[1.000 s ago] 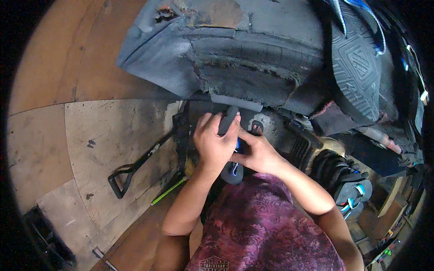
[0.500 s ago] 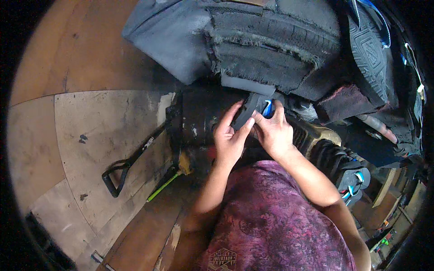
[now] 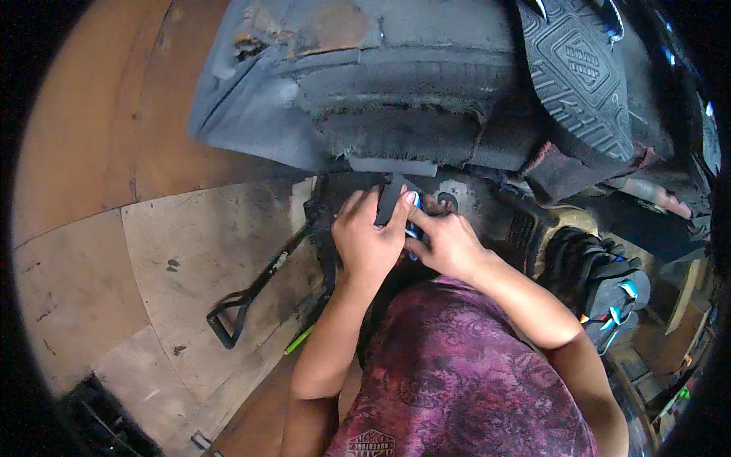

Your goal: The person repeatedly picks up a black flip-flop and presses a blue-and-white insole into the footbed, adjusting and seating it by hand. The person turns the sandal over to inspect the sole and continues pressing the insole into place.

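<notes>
A dark flip-flop (image 3: 391,201) with a blue and white strap is held between my two hands, low in front of the worn grey bench. My left hand (image 3: 364,238) wraps its left side, the thumb pressed up along it. From the other side my right hand (image 3: 454,247) grips near the strap, thumb and fingers bent around it. Both hands are closed, and they cover most of the flip-flop. Just beyond it, a flat grey block (image 3: 394,167) juts from the bench's near edge.
A ridged black sole (image 3: 580,67) lies over the bench (image 3: 426,72) at the far right. Several flip-flops (image 3: 605,305) are stacked to my right. On the left, a black D-shaped handle (image 3: 228,320) leans by wooden boards (image 3: 217,251), near a green stick (image 3: 299,339).
My view has shifted, and bench and sole appear nearer. The flip-flop has turned more upright, with my left hand wrapped further around it and my right hand lower on it.
</notes>
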`<action>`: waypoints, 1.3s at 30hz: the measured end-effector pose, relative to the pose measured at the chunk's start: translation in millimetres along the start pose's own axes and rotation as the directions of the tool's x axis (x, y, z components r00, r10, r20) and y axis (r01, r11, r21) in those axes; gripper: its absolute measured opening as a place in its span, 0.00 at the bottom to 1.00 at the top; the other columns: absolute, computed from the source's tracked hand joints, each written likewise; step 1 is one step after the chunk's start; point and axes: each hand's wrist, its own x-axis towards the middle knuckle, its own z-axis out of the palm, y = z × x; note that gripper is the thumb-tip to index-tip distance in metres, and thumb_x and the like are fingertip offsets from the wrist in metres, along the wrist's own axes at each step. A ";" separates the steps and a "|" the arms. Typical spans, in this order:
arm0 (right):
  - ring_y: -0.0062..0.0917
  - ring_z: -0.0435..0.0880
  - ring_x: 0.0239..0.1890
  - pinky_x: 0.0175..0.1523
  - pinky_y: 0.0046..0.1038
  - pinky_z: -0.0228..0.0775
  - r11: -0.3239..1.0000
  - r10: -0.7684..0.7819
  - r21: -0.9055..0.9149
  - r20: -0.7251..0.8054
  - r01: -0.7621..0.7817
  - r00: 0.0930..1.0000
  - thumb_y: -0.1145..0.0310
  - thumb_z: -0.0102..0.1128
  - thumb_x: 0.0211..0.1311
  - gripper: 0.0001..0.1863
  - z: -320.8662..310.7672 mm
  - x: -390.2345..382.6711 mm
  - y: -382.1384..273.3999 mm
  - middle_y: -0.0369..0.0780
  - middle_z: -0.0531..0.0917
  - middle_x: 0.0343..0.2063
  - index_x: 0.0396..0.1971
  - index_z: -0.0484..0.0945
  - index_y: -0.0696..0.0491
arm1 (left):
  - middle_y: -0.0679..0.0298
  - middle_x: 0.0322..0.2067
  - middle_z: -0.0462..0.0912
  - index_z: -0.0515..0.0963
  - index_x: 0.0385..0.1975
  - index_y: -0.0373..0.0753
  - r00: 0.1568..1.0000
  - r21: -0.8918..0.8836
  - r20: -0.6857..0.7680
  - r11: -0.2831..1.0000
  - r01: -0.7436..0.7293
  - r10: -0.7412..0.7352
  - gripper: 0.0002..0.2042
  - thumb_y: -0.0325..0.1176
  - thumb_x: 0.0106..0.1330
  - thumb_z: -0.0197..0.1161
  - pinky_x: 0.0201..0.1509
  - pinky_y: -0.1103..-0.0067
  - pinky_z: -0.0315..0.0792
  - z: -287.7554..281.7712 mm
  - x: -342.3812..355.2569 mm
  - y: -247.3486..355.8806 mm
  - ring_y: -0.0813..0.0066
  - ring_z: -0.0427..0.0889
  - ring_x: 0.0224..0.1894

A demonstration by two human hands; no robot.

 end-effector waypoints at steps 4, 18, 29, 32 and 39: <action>0.51 0.85 0.36 0.45 0.49 0.78 0.991 0.018 0.131 0.143 -0.037 0.990 0.56 0.69 0.57 0.39 -12.7 -1.5 -2.8 0.56 0.84 0.33 0.68 0.65 0.44 | 0.55 0.24 0.81 0.83 0.27 0.37 0.996 -0.012 -0.002 0.996 0.093 -0.093 0.12 0.41 0.61 0.71 0.30 0.65 0.74 3.4 2.5 -1.6 0.53 0.82 0.26; 0.51 0.87 0.36 0.40 0.41 0.83 0.882 0.040 -0.462 -0.111 -0.087 0.993 0.67 0.61 0.57 0.37 -16.6 -5.1 -2.5 0.71 0.72 0.54 0.66 0.67 0.23 | 0.57 0.34 0.83 0.81 0.43 0.32 0.977 -0.599 0.037 0.778 0.189 -0.209 0.13 0.33 0.65 0.70 0.42 0.76 0.74 42.3 -30.4 -28.2 0.71 0.82 0.37; 0.47 0.76 0.61 0.63 0.46 0.70 0.282 0.540 0.940 0.010 -0.192 0.842 0.50 0.54 0.69 0.35 47.2 -12.0 21.9 0.53 0.65 0.66 0.72 0.55 0.44 | 0.51 0.58 0.78 0.72 0.59 0.26 0.996 -0.413 -0.091 0.909 -0.055 0.019 0.21 0.24 0.68 0.63 0.63 0.72 0.70 -2.5 -57.4 -49.5 0.65 0.78 0.57; 0.41 0.80 0.58 0.61 0.53 0.72 -0.416 0.293 0.886 0.344 -0.205 0.892 0.44 0.52 0.71 0.33 52.5 19.5 36.1 0.44 0.74 0.61 0.69 0.55 0.42 | 0.47 0.58 0.77 0.72 0.58 0.25 0.999 -0.443 0.006 0.896 0.032 -0.033 0.22 0.25 0.66 0.65 0.64 0.70 0.70 -17.5 -59.5 -38.6 0.60 0.77 0.60; 0.43 0.84 0.51 0.57 0.55 0.77 -0.510 0.086 0.848 0.220 -0.147 0.972 0.64 0.61 0.70 0.64 83.3 56.9 50.6 0.49 0.77 0.56 0.62 0.00 0.33 | 0.47 0.45 0.78 0.76 0.51 0.29 0.997 -0.018 0.003 0.997 -0.078 0.078 0.19 0.32 0.63 0.68 0.52 0.64 0.74 -33.2 -15.1 -19.5 0.48 0.79 0.49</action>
